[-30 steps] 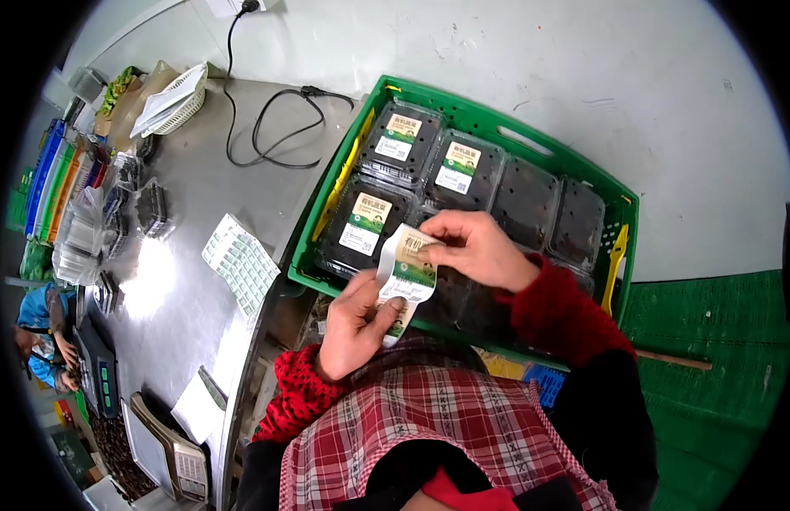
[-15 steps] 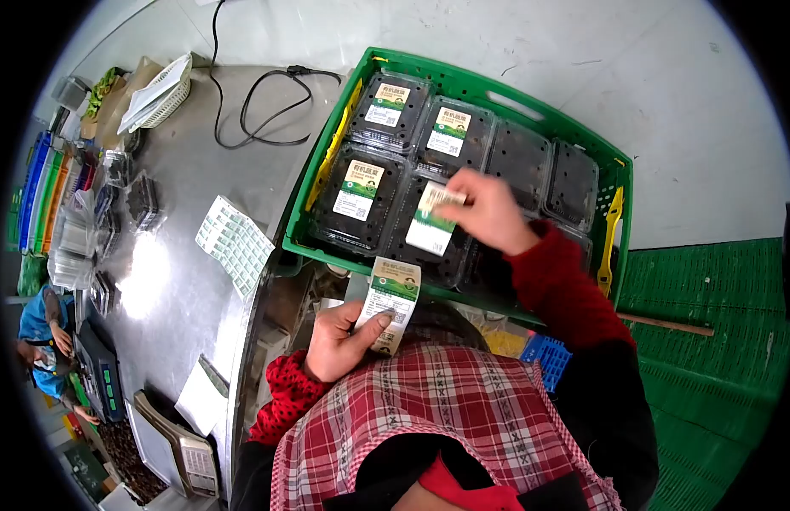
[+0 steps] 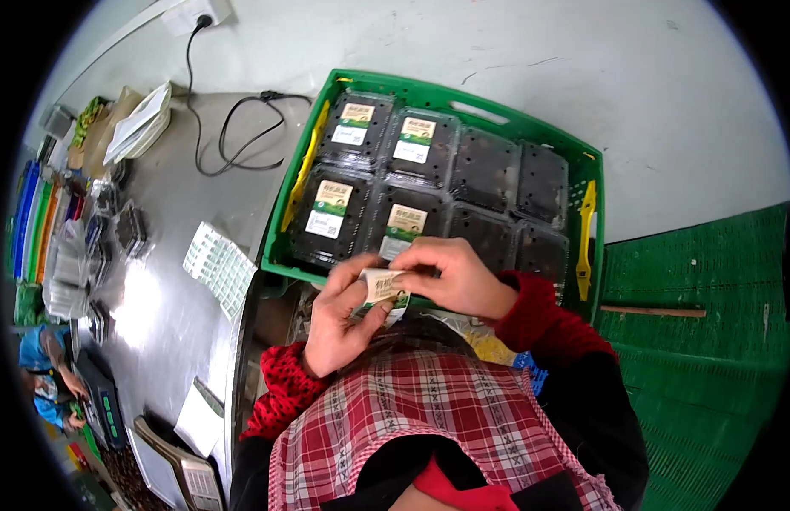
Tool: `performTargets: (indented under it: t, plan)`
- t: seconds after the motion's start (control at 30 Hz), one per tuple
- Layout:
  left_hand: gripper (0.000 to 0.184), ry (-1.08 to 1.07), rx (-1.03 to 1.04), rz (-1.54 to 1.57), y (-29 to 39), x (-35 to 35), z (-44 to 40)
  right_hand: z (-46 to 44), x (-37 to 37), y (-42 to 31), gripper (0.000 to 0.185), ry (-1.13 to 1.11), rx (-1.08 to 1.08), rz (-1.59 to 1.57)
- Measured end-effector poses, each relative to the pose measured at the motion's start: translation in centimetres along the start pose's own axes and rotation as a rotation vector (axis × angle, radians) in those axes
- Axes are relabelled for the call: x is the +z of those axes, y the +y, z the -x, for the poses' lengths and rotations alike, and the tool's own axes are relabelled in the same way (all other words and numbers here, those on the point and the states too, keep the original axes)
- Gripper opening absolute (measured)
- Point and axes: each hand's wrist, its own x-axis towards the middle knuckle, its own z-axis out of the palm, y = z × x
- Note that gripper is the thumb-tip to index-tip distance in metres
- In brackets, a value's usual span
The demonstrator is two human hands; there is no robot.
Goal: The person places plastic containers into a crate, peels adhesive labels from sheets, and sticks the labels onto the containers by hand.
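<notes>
The label strip (image 3: 383,288) is held between both hands, just in front of the green crate (image 3: 280,262). My left hand (image 3: 338,322) is closed on its lower left part. The fingers of my right hand (image 3: 453,279) pinch its upper right edge. In the crate, clear lidded boxes with dark contents lie in two rows. Labels sit on the back left box (image 3: 354,128), the one beside it (image 3: 416,143), the front left box (image 3: 328,213) and the box right of that (image 3: 402,226), partly behind my right hand. The boxes further right carry no label.
On the metal table (image 3: 178,192) at left lie a printed sheet (image 3: 220,268), a black cable (image 3: 224,157), stacked boxes (image 3: 131,230) and scales (image 3: 178,468). A person in blue (image 3: 47,375) is at the far left. A wooden stick (image 3: 654,312) lies at right.
My right hand has put a label on the second front box and come back to the strip. The strip is now bent between both hands. The view has shifted.
</notes>
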Motion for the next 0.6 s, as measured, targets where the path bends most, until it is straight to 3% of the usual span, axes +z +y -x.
performTargets:
  t: [0.03, 0.07, 0.13, 0.2, 0.23, 0.27, 0.33, 0.4, 0.5, 0.6]
  plan:
    - [0.016, -0.072, -0.171, 0.166, 0.3, 0.3, -0.4, 0.3, -0.4, -0.5, 0.015, 0.015, -0.043, 0.084]
    - [0.016, -0.079, -0.156, 0.171, 0.5, 1.0, -0.6, 0.9, -0.9, -1.0, 0.012, 0.012, 0.011, 0.101]
    - [0.011, -0.041, -0.564, 0.524, 0.5, 2.9, -0.3, 0.8, -2.3, -0.8, 0.007, 0.132, -0.111, 0.215]
    - [0.011, -0.168, -0.446, 0.400, 0.0, 3.8, 0.2, -0.6, -7.5, -1.9, 0.007, 0.281, 0.090, 0.225]
    - [0.011, -0.119, -0.450, 0.383, -0.1, 4.5, 0.1, -1.4, -10.6, -1.2, 0.013, 0.328, 0.236, 0.063]
    - [0.012, -0.070, -0.460, 0.366, -0.2, 5.1, 0.0, -1.5, -13.1, 0.3, 0.014, 0.178, 0.245, -0.047]
    - [0.015, 0.034, -0.238, 0.260, -1.2, 5.3, -1.4, -0.6, -10.8, 0.4, 0.019, -0.077, 0.255, 0.010]
    - [0.017, 0.081, -0.237, 0.287, -0.1, 5.4, -3.5, 0.5, -8.1, 0.4, 0.020, -0.244, 0.263, -0.100]
    - [0.017, 0.092, -0.346, 0.334, 0.2, 6.1, -4.6, 1.1, -6.9, 1.9, 0.016, -0.142, 0.214, -0.137]
    - [0.019, 0.057, -0.512, 0.407, 1.1, 6.7, -5.3, 0.9, -8.5, 1.3, 0.008, 0.045, 0.027, 0.115]
